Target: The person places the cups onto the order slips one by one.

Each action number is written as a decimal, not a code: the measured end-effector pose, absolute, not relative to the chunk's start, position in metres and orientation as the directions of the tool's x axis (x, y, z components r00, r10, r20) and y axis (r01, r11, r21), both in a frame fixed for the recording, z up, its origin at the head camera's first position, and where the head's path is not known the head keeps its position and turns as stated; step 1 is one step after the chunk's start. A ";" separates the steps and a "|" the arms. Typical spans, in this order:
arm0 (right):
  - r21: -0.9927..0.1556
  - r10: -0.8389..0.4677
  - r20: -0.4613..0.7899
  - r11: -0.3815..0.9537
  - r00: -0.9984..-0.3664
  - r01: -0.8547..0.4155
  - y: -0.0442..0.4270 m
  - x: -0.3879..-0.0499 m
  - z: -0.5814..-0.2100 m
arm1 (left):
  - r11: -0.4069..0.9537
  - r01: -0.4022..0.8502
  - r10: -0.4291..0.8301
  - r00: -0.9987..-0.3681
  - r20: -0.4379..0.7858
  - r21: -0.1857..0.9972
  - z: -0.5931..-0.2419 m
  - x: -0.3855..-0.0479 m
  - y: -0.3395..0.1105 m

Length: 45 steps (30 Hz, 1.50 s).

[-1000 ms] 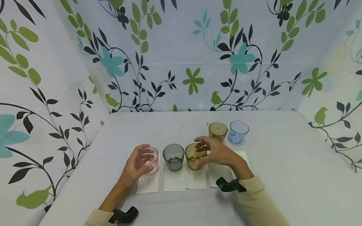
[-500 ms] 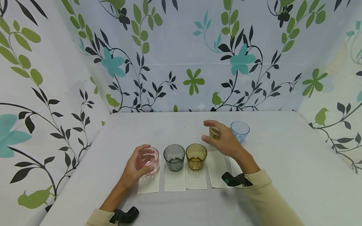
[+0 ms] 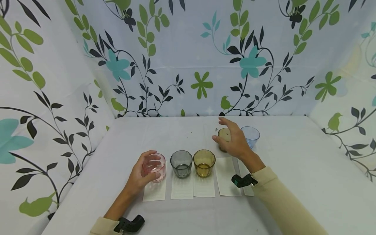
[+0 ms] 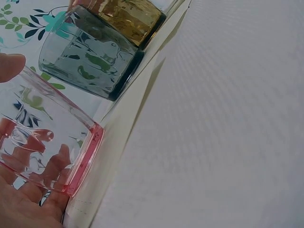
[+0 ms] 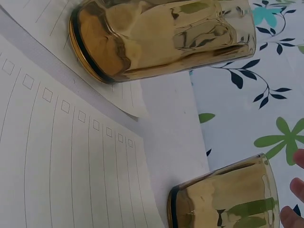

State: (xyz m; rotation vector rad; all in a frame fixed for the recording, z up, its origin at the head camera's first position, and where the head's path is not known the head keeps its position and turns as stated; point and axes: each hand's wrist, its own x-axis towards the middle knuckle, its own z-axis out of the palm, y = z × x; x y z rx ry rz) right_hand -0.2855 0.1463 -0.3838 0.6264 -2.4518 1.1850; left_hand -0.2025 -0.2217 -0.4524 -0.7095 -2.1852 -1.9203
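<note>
My left hand [image 3: 138,172] holds the pink glass [image 3: 160,164] around its side, with fingers behind and thumb at the front. Right of it stand a grey glass [image 3: 181,165] and an amber glass [image 3: 204,164], all upright on paper strips. Farther back, my right hand [image 3: 235,142] is at a second amber glass [image 3: 224,133], its thumb and fingers spread. In the right wrist view, fingertips [image 5: 297,187] show beside the rim of that rear glass [image 5: 232,202]; a small gap seems to separate them. A blue glass [image 3: 252,134] is partly behind this hand.
Lined paper strips [image 3: 227,182] lie in a row along the white table [image 3: 293,156]; the rightmost is partly covered by my right forearm. Patterned cloth [image 3: 176,42] encloses the back and sides. Each wrist wears a black camera strap [image 3: 243,180].
My right hand has left the amber glass in the row and moved back and right to the rear amber glass. The left hand stays around the pink glass.
</note>
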 end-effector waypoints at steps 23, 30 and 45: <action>-0.734 -0.115 0.434 0.530 -0.894 -0.425 0.146 -0.298 -0.403 | 0.061 0.417 0.255 -0.885 0.390 0.907 -0.449 -0.201 -0.222; -0.796 -0.107 0.368 0.477 -0.924 -0.372 0.145 -0.302 -0.414 | 0.067 0.417 0.256 -0.885 0.388 0.906 -0.450 -0.201 -0.222; -0.935 -0.074 0.182 0.297 -0.981 -0.196 0.148 -0.301 -0.427 | 0.067 0.410 0.255 -0.888 0.382 0.909 -0.450 -0.201 -0.222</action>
